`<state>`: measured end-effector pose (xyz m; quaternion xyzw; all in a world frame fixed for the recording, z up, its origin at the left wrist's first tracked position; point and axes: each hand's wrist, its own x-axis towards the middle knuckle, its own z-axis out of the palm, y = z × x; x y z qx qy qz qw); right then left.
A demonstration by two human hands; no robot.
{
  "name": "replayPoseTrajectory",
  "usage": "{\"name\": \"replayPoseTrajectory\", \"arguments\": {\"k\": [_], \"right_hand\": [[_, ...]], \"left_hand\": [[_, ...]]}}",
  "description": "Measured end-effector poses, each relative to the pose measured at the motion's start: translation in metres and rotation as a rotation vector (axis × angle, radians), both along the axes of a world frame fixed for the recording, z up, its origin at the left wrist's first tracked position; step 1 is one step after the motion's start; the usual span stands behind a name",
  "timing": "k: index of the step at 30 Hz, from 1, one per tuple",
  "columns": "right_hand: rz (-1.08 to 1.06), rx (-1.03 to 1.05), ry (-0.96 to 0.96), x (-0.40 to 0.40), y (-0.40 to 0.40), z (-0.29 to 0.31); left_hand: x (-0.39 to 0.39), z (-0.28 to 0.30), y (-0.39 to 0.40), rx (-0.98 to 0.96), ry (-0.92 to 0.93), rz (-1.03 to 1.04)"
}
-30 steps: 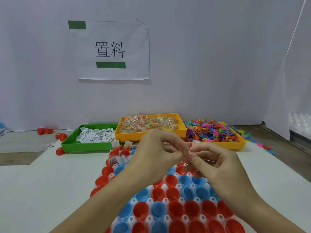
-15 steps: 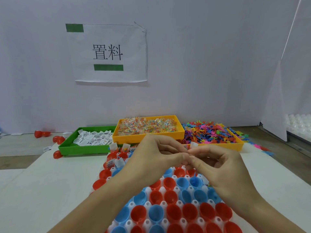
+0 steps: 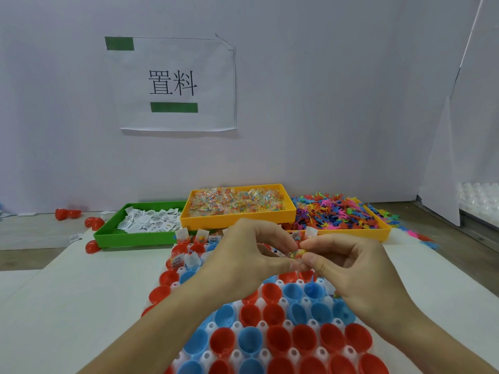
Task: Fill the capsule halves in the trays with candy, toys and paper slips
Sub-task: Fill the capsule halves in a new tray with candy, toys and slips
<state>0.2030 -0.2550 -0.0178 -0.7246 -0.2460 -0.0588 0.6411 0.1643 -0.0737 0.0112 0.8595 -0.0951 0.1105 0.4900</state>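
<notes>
A white tray point(image 3: 283, 302) of red and blue capsule halves point(image 3: 274, 314) lies in front of me; the far rows hold packets and slips. Above its middle my left hand point(image 3: 243, 257) and my right hand point(image 3: 351, 268) meet fingertip to fingertip. Between them they pinch a small clear candy packet point(image 3: 295, 252) with coloured beads. Behind stand a green tray of paper slips point(image 3: 147, 225), an orange tray of candy packets point(image 3: 237, 205) and an orange tray of colourful plastic toys point(image 3: 337, 211).
Loose red capsule halves point(image 3: 93, 224) lie on the table left of the green tray. A paper sign point(image 3: 172, 83) hangs on the white wall behind. White capsule trays point(image 3: 480, 203) sit at the far right behind a partition.
Both hands have stayed together over the tray, working the small packet between their fingertips. The view has shifted slightly to the right.
</notes>
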Motion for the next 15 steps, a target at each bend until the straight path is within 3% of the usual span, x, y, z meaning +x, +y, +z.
{"name": "replayPoseTrajectory", "arguments": {"k": [6,10,15], "right_hand": [[-0.081,-0.473,-0.302,0.011,-0.021,0.006],[-0.028,-0.621,-0.312,0.017,-0.031,0.004],[0.018,-0.75,-0.362,0.02,-0.028,-0.002]], "left_hand": [[0.006,0.014,0.025,0.003,0.031,0.12],[0.013,0.02,0.06,-0.057,-0.016,0.323],[0.024,0.019,0.118,-0.313,-0.056,0.536]]}}
